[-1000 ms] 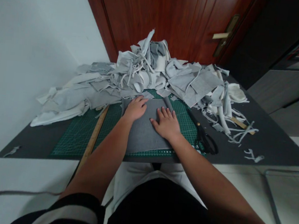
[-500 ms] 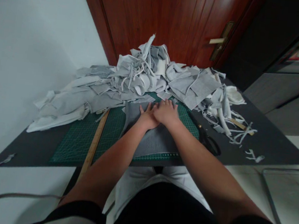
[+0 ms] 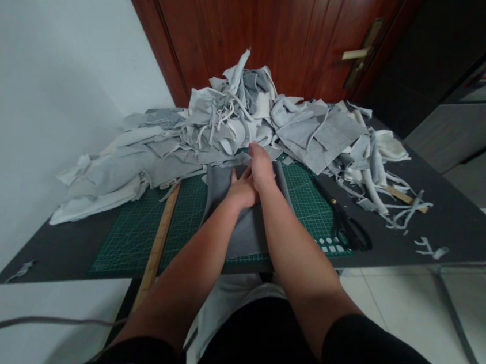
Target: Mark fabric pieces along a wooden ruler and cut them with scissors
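A piece of grey cloth lies on the green cutting mat in front of me. My left hand rests on the cloth with its fingers spread. Just beyond it, my right hand reaches across the far part of the cloth, side-on. Its fingers look stretched towards the scrap pile and are partly hidden. The two hands overlap or touch. Black-handled scissors lie to the right of the cloth, and a wooden ruler lies to its left.
A large heap of grey and white fabric scraps covers the back of the dark table. Thin strips lie near the right end. Behind stands a brown door; a white wall borders the left side.
My right hand has turned onto its side and slid slightly left and away from me, off the left hand's back. My left hand stays flat on the cloth. The view has shifted slightly.
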